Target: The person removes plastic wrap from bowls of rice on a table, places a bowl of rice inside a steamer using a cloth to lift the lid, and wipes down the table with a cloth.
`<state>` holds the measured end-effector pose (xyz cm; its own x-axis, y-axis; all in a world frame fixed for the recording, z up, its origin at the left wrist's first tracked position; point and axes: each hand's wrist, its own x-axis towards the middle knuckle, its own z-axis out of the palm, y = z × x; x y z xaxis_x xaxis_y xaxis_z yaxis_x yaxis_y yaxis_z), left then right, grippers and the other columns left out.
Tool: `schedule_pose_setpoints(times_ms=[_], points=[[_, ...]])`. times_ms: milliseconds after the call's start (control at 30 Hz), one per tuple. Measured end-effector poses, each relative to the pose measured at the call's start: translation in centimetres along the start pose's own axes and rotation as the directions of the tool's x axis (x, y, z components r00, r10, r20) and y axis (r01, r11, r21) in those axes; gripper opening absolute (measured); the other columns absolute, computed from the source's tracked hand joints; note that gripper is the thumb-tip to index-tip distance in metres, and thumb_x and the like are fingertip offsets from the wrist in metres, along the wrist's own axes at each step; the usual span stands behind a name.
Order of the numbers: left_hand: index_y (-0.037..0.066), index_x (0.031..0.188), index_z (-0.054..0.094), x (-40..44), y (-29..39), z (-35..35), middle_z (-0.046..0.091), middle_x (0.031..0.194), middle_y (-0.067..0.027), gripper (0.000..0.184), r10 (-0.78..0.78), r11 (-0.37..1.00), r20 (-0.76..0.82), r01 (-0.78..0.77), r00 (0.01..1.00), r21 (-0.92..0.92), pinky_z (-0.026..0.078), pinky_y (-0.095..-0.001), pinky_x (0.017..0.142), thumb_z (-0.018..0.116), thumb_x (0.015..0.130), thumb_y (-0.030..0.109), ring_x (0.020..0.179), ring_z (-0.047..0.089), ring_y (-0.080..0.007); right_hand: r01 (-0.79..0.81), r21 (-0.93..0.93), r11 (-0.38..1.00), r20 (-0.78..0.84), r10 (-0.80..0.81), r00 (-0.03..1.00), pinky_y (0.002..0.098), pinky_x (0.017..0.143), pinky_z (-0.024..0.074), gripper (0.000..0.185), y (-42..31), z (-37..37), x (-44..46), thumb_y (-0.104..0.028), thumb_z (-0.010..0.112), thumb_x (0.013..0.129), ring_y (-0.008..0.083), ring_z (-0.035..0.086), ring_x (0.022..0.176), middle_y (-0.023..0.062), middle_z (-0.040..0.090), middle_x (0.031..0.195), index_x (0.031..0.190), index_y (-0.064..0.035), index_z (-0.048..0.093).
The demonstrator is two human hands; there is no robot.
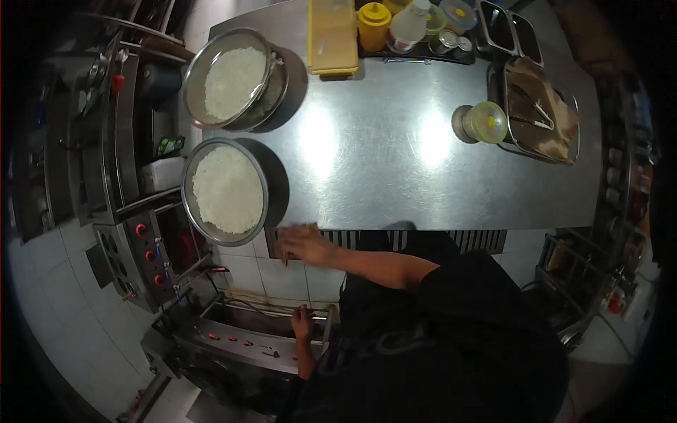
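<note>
My right hand [308,245] is at the table's near edge, just right of the lower bowl of rice [228,189]. Its fingers are curled and slightly blurred around a small yellowish-brown piece that I cannot make out. Lower down, my left hand [302,323] hangs over the steel cooking unit [243,342], fingers loosely apart and nothing visible in them. White rice fills the lower steel bowl. Behind it, a second bowl of rice [235,83] sits tilted on another steel bowl [271,99].
The steel table [374,183] holds a yellow-lidded container [333,35], a yellow squeeze bottle [374,26] and a white bottle [409,28] at the back. A clear round cup [488,122] stands beside a paper-lined tray [539,116] with tongs. A knobbed stove [144,254] is at left.
</note>
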<state>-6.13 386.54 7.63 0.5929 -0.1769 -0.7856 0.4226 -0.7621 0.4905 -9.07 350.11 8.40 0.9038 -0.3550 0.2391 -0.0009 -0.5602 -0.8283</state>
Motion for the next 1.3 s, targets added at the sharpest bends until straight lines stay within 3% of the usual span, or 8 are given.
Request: schedule_pose_setpoints(times_ms=[133,400,533,667,767,933,1167,1300], points=[[-0.001,0.106,0.061,-0.5,-2.3,-0.3,0.071,0.083,-0.0141,0.031,-0.047,0.994,-0.047,0.042,0.998,-0.101,0.050,-0.0318,0.056,0.058,0.100,0.029,0.065,0.063,-0.0172,-0.220,0.523,0.824,0.090,0.203,0.975,0.0481,0.100,0.0437,0.025,-3.1,-5.7,-0.8,0.001,0.055,0.085,0.0343,0.058,0.109,0.0122,0.062,0.107,0.108,-0.0064,0.063],[-0.004,0.095,0.064,-2.1,-0.9,0.0,0.066,0.072,-0.0073,0.035,0.041,0.956,-0.050,-0.025,0.998,0.292,0.048,-0.0315,0.057,0.058,0.099,0.030,0.063,0.058,-0.0117,-0.461,0.034,0.887,-0.711,0.346,0.612,0.0417,0.087,0.0439,0.039,11.7,-23.4,0.2,-0.001,0.053,0.094,0.0305,0.054,0.090,0.0142,0.058,0.103,0.131,-0.0065,0.063],[-0.004,0.100,0.064,-0.9,-1.1,-1.2,0.066,0.072,-0.0074,0.035,0.087,0.979,-0.028,-0.080,0.996,0.189,0.048,-0.0308,0.058,0.059,0.100,0.030,0.062,0.058,-0.0124,-0.592,-0.445,0.672,-0.689,0.166,0.705,0.0443,0.082,0.0471,0.031,15.1,-21.2,7.0,-0.008,0.057,0.091,0.0312,0.059,0.092,0.0134,0.061,0.101,0.121,-0.0086,0.064],[-0.001,0.113,0.061,-1.5,4.4,-0.8,0.067,0.077,-0.0083,0.034,0.066,0.985,0.004,-0.066,0.998,0.161,0.049,-0.0300,0.057,0.061,0.101,0.031,0.063,0.059,-0.0135,-0.326,-0.002,0.945,-0.326,0.308,0.894,0.0507,0.069,0.0520,0.028,7.9,-12.6,7.2,-0.010,0.052,0.092,0.0376,0.066,0.076,0.0132,0.067,0.085,0.118,-0.0056,0.061],[-0.001,0.116,0.060,0.4,4.4,-1.3,0.067,0.076,-0.0078,0.035,0.028,0.988,0.054,-0.036,0.998,0.153,0.049,-0.0281,0.056,0.060,0.101,0.031,0.065,0.061,-0.0125,0.040,-0.290,0.956,-0.236,-0.112,0.965,0.0456,0.074,0.0548,0.043,3.3,-7.1,1.5,-0.010,0.056,0.086,0.0324,0.068,0.088,0.0130,0.067,0.105,0.130,-0.0074,0.055],[-0.001,0.119,0.059,3.1,5.3,-0.6,0.069,0.081,-0.0092,0.039,-0.001,0.991,0.148,-0.018,0.989,0.130,0.049,-0.0286,0.056,0.060,0.101,0.033,0.067,0.064,-0.0146,-0.190,-0.075,0.979,-0.241,0.167,0.956,0.0446,0.073,0.0542,0.046,3.9,-15.0,-5.8,-0.009,0.055,0.088,0.0339,0.066,0.083,0.0118,0.068,0.104,0.134,-0.0102,0.054],[0.002,0.122,0.060,6.3,10.2,2.8,0.070,0.084,-0.0101,0.041,-0.049,0.944,0.290,-0.050,0.956,0.326,0.052,-0.0315,0.064,0.058,0.101,0.037,0.073,0.067,-0.0176,-0.867,-0.341,0.364,-0.782,0.402,0.477,0.0508,0.074,0.0495,0.050,3.6,-33.0,-24.7,-0.005,0.048,0.092,0.0405,0.062,0.082,0.0194,0.066,0.094,0.141,-0.0117,0.053],[0.002,0.123,0.060,6.8,12.3,4.7,0.070,0.087,-0.0112,0.042,0.005,0.951,0.278,-0.091,0.961,0.295,0.052,-0.0330,0.066,0.058,0.101,0.037,0.073,0.067,-0.0192,-0.987,-0.102,-0.125,-0.888,0.459,0.033,0.0505,0.080,0.0484,0.046,5.5,-33.4,-44.5,-0.023,0.047,0.101,0.0395,0.059,0.097,0.0199,0.058,0.111,0.146,-0.0120,0.048]])
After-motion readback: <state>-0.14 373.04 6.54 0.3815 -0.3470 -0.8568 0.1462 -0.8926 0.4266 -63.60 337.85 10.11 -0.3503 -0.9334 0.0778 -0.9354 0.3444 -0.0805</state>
